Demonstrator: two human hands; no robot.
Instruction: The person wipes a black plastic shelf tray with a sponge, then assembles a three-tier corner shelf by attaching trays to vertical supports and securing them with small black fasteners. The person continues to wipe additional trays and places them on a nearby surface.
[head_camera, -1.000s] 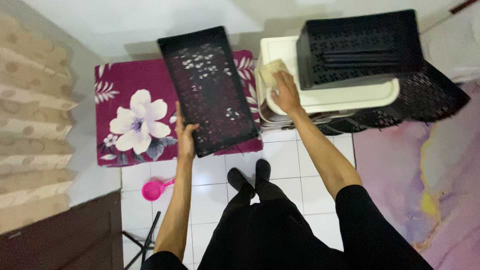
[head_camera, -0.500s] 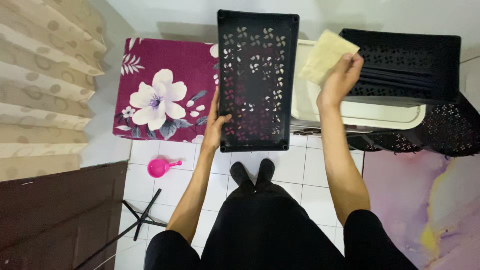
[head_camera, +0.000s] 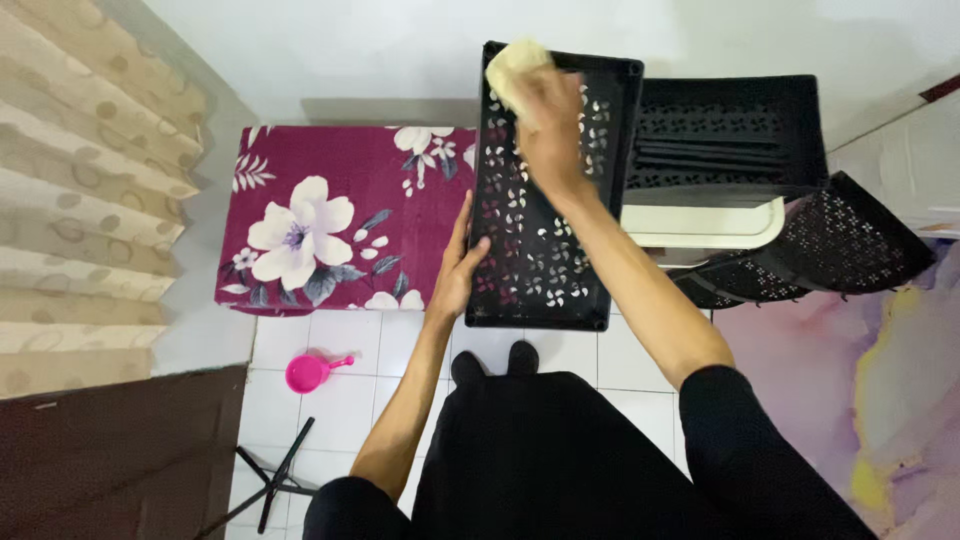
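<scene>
My left hand grips the left edge of a black perforated plastic tray, holding it flat in front of me. Over the tray's far end, my right hand presses a pale yellow cloth against the tray surface; the hand looks blurred. The tray's underside is hidden.
A maroon floral cushion lies to the left. On the right stand more black perforated trays and a cream tray. Beige curtain hangs far left. A pink scoop and a black stand leg lie on the white tiles.
The tray has been swung round to lie lengthwise before me. My right hand carried the cloth from the cream tray stack onto the black tray's far end.
</scene>
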